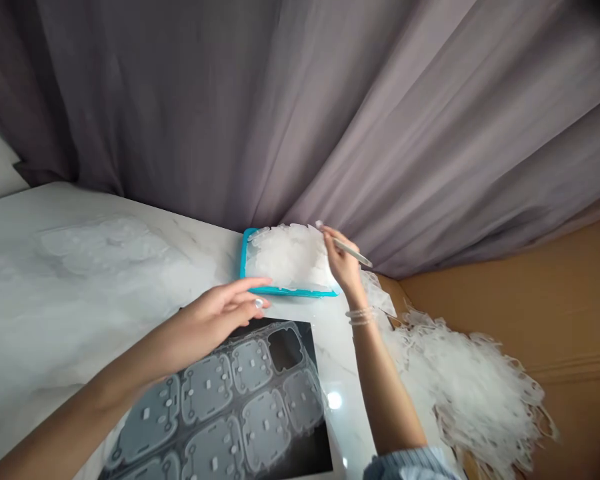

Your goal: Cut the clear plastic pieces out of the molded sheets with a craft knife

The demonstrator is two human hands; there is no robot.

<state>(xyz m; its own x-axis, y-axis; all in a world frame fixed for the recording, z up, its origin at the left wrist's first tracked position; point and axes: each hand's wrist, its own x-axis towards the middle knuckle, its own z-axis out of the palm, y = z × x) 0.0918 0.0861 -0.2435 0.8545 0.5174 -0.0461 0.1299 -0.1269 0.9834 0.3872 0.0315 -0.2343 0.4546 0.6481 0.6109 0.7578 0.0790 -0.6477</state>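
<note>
My right hand (pixel 344 267) is closed round a slim, pale, pen-like tool (pixel 353 251) at the far right corner of a blue tray (pixel 243 263). A small whitish bit (pixel 319 225) shows at the tool's front end; whether it is part of the tool I cannot tell. Thin translucent white pieces (pixel 293 257) are heaped in the tray. Fingers stretched out, my left hand (pixel 225 308) reaches to the tray's near edge. Something small and shiny shows at its thumb tip. Below it lies a clear moulded sheet (pixel 213 373) of rounded panels on a black mat (pixel 323 443); one panel opening is dark.
A tangled heap of clear plastic scraps (pixel 475 393) lies at the right, against brown cardboard (pixel 555 300). Translucent film or sheets (pixel 105 267) cover the left of the white marbled table (pixel 205 230). A grey curtain (pixel 205 107) hangs close behind the tray.
</note>
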